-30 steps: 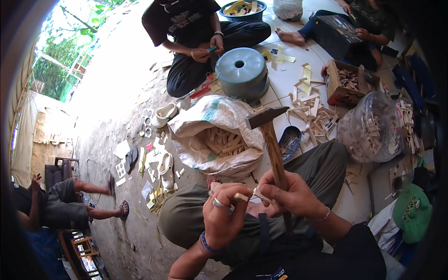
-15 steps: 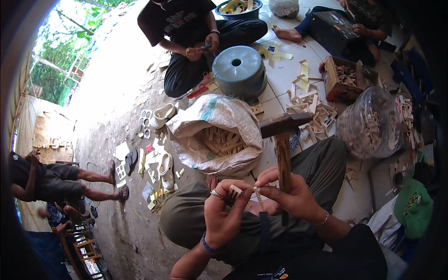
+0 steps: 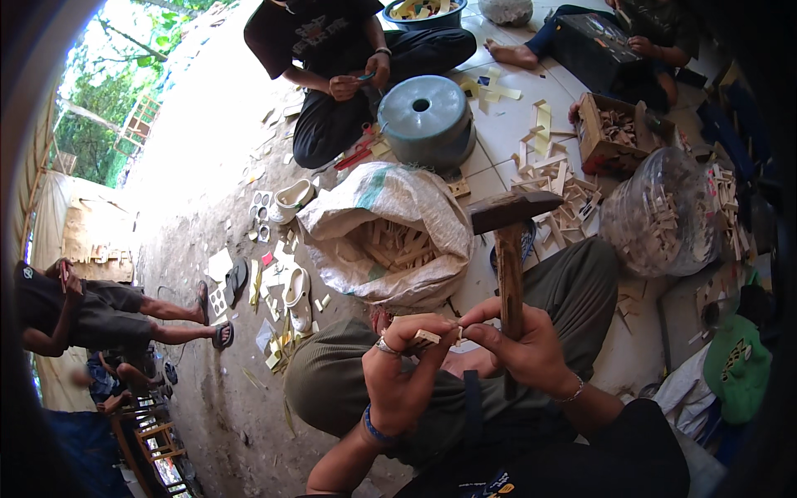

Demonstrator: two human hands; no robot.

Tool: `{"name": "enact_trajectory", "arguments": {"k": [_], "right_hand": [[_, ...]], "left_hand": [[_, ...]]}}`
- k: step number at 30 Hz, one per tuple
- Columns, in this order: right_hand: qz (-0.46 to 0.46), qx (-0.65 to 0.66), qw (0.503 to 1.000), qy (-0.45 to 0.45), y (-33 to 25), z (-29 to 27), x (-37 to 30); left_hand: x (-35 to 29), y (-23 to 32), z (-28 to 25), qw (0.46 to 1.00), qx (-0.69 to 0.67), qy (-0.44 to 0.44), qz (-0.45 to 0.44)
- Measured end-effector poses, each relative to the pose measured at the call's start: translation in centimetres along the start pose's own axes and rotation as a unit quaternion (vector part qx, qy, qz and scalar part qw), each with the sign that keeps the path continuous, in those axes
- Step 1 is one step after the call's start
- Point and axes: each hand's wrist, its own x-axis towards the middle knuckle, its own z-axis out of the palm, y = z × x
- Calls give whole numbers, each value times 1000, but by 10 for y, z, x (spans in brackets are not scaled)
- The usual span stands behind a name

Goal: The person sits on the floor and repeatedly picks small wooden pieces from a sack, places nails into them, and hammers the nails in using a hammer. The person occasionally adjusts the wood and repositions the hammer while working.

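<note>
My left hand is closed on a small pale wooden piece that pokes out between thumb and fingers. My right hand is closed around a hammer, its wooden handle upright and dark metal head at the top. The right thumb and forefinger also pinch at a tiny pale piece, close to the left fingertips; what it is cannot be made out. Both hands are over my crossed legs. Just beyond them stands an open white sack holding many thin wood strips.
A grey-blue round tub stands upturned beyond the sack. Wood pieces lie on the tiles beside a wooden box and a clear plastic container. Pale clogs and scraps lie left. Other people sit or stand around.
The wooden piece in my left hand has turned and shows a different face. The hammer has shifted slightly right and up with my right hand. Both hands remain close together.
</note>
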Motion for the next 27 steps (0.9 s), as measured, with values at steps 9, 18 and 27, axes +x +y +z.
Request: {"name": "enact_trajectory", "arguments": {"k": [9,18,27], "right_hand": [[8,3,1000,28,5,5,-7],[28,43,998,22,11,3,-7],[23,42,998,30,10,3,-8]], "left_hand": [[0,2,2,1000,-1,0,8],[1,-4,-1,997,-56,-39,-32],[4,4,-5,995,31,-81,-44]]}}
